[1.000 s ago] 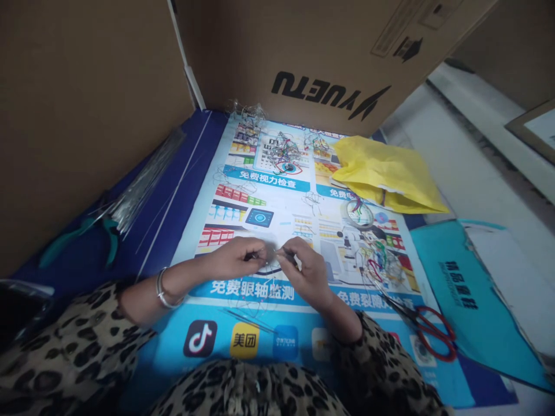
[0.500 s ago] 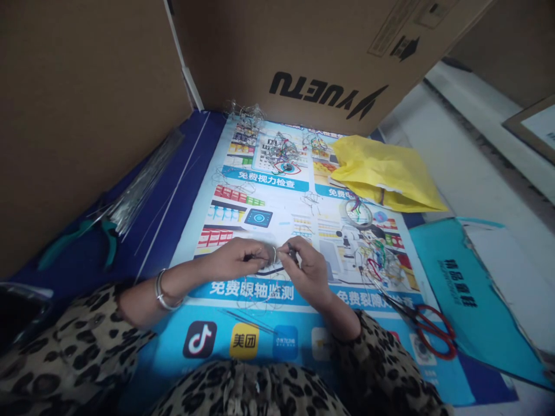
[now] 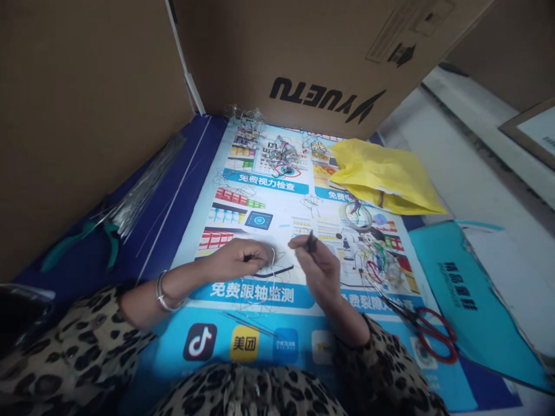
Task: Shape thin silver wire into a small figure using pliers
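My left hand (image 3: 240,258) is closed in a pinch over the printed sheet. From its fingertips a thin, pale wire (image 3: 274,257) curves out in a small loop. To the right of it, with a gap between, my right hand (image 3: 321,268) is closed around a small dark object (image 3: 311,241) whose end sticks up past the fingers. Its kind is too blurred to name. Below my hands, several thin dark straight pieces (image 3: 249,323) lie on the sheet, beside a faint tangle of fine wire (image 3: 258,297).
Red-handled scissors (image 3: 436,335) lie at the right, near a teal card (image 3: 468,289) and a yellow bag (image 3: 390,173). Green-handled pliers (image 3: 110,242) and a bundle of straight wires (image 3: 147,182) are at the left. Coloured wire tangles (image 3: 281,151) lie farther back, before a cardboard wall (image 3: 243,52).
My right hand has moved away from my left, to the right, and turned with the dark object pointing up. My left hand has stayed nearly in place with the wire.
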`<state>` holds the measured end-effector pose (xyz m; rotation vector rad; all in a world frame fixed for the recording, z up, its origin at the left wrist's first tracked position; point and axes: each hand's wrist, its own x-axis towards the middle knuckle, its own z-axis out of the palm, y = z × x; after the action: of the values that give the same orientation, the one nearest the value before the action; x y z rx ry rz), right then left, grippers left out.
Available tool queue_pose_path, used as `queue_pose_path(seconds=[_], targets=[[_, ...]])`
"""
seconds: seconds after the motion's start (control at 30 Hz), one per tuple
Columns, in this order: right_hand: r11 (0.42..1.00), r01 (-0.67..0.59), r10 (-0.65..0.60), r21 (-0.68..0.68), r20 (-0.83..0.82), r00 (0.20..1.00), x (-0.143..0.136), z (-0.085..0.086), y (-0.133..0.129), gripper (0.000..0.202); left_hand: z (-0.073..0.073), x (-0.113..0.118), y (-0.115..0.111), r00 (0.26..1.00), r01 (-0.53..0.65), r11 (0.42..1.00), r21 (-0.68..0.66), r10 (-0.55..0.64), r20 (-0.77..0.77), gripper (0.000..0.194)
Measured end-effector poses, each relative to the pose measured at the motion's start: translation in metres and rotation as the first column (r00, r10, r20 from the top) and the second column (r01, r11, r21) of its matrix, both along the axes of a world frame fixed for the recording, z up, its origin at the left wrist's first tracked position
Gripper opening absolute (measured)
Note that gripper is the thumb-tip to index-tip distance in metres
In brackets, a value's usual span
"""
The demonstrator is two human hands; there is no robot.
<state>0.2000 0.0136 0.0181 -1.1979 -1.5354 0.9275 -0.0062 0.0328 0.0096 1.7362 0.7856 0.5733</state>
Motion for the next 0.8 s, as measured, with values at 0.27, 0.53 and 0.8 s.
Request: queue_pose_path(seconds=[0.27, 0.53, 0.8], targets=[[0.995, 0.05, -0.05, -0.091, 0.001, 0.999, 0.031, -0.007, 0.0, 0.028, -0.004, -0.004, 0.0, 0.999, -0.049, 0.99, -0.134, 0.052, 0.015, 0.017], [0.936, -0.216, 0.006, 0.278, 0.601, 0.799, 0.031, 0.011, -0.002, 0.023, -0.002, -0.004, 0.001, 0.998, -0.066, 0.995, -0.078, 0.064, -0.029, 0.016], [0.897, -0.303, -0.143, 0.321, 0.86, 0.489, 0.019, 0.018, -0.007, 0.026, 0.001, -0.001, 0.0, 0.995, -0.031, 0.996, 0.08, 0.039, -0.096, 0.014]])
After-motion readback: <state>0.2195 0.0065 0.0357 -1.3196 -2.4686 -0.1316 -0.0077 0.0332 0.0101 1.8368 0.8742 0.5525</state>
